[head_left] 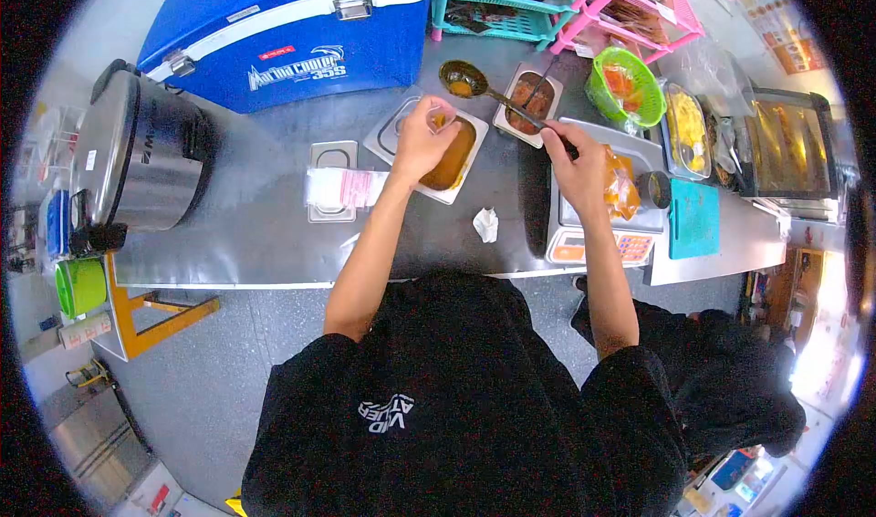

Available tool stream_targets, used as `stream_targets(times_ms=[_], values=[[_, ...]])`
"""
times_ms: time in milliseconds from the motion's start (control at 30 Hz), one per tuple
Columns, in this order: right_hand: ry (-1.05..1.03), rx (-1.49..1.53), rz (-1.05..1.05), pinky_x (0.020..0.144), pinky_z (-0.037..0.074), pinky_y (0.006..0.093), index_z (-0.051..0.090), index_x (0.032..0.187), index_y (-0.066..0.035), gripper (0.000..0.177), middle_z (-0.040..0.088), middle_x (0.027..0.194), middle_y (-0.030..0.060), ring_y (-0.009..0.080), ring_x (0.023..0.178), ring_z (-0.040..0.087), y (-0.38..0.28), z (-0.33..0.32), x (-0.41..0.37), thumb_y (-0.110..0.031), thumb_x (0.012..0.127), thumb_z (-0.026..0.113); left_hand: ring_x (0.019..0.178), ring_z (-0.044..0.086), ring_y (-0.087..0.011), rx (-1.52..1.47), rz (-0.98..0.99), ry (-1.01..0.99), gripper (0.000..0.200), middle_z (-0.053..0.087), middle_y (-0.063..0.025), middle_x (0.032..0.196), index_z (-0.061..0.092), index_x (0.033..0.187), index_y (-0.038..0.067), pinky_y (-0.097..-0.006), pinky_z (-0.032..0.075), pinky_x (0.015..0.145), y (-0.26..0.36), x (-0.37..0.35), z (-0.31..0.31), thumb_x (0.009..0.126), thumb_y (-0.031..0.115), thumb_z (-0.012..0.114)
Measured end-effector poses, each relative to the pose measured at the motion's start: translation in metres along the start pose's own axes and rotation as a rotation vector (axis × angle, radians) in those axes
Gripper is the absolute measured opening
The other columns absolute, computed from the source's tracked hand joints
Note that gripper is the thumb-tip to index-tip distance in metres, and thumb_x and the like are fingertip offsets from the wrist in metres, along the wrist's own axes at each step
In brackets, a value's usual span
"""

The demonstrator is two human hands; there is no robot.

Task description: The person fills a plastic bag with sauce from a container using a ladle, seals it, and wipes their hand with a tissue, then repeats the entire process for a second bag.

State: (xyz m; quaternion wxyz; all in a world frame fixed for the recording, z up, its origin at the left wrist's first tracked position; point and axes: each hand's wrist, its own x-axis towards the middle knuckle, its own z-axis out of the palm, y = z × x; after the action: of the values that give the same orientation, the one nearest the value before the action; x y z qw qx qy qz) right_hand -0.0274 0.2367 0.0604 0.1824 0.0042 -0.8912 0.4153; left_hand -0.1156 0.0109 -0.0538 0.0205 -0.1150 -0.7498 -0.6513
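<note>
**First onlooker:** Food stall, seen from above. A person in a black shirt stands at the long grey steel counter (255, 234). What has the left hand (422, 141) got?

**Second onlooker:** A small clear plastic cup (441, 120), with the fingers curled shut around it. It hangs right over the rectangular steel tray of orange sauce (482, 134), I'd say so any drip lands back in the tray and not on the counter.

**First onlooker:** And the right hand (577, 156)?

**Second onlooker:** It is closed in a firm grip on the far end of a long-handled metal ladle (464, 81). The bowl is loaded with the same orange sauce and sits level beyond the tray, near the big blue plastic cooler box (292, 24). Holding the handle by its end looks like the way to reach across without leaning.

**First onlooker:** What lies around them?

**Second onlooker:** A white electronic scale (593, 243) is under the right forearm, carrying a clear bag of orange food (620, 188). A crumpled white tissue (485, 223) lies between tray and scale, close enough to wipe with. A stack of clear plastic bags (342, 187) is just left of the tray.
</note>
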Motion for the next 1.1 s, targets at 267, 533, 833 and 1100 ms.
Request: stream_targets(times_ms=[267,533,833,1100], values=[[-0.258,-0.282,0.135,0.076,0.052,0.045,0.074,0.092,-0.005,0.023,0.072,0.089,0.0154,0.0346,0.085,0.068,0.035,0.016,-0.007,-0.025,0.083,0.067,0.104,0.062,-0.0153,-0.311,-0.204,-0.061,0.028,0.065,-0.0069,0.103,0.058,0.109,0.005,-0.0319,0.05,0.093,0.07,-0.028,-0.079,0.085,-0.001,0.071],[-0.117,-0.096,-0.336,0.069,0.046,0.0378,0.072,0.096,-0.005,0.02,0.063,0.087,0.0093,0.0246,0.073,0.062,-0.032,0.042,0.018,-0.022,0.085,0.069,0.105,0.063,-0.024,-0.679,-0.361,-0.599,0.056,0.065,-0.0141,0.107,0.044,0.138,0.006,-0.0383,0.047,0.095,0.115,-0.017,-0.088,0.087,0.005,0.067],[-0.376,0.431,-0.127,0.066,0.042,0.0233,0.067,0.095,-0.001,0.014,0.058,0.085,0.0024,0.0084,0.077,0.055,-0.069,0.016,0.026,-0.014,0.093,0.065,0.102,0.064,-0.018,-0.698,-0.329,-0.597,0.043,0.067,-0.0097,0.108,0.051,0.132,0.004,-0.0316,0.051,0.089,0.142,-0.007,-0.047,0.092,0.007,0.067],[-0.052,0.371,-0.017,0.067,0.045,0.0262,0.063,0.098,0.001,0.014,0.059,0.082,0.0051,0.0118,0.074,0.056,-0.08,-0.001,0.015,-0.013,0.095,0.063,0.085,0.065,-0.0102,-0.211,0.001,-0.247,0.026,0.071,-0.0059,0.094,0.068,0.111,0.001,-0.0258,0.051,0.078,0.16,-0.027,-0.019,0.103,0.02,0.052]])
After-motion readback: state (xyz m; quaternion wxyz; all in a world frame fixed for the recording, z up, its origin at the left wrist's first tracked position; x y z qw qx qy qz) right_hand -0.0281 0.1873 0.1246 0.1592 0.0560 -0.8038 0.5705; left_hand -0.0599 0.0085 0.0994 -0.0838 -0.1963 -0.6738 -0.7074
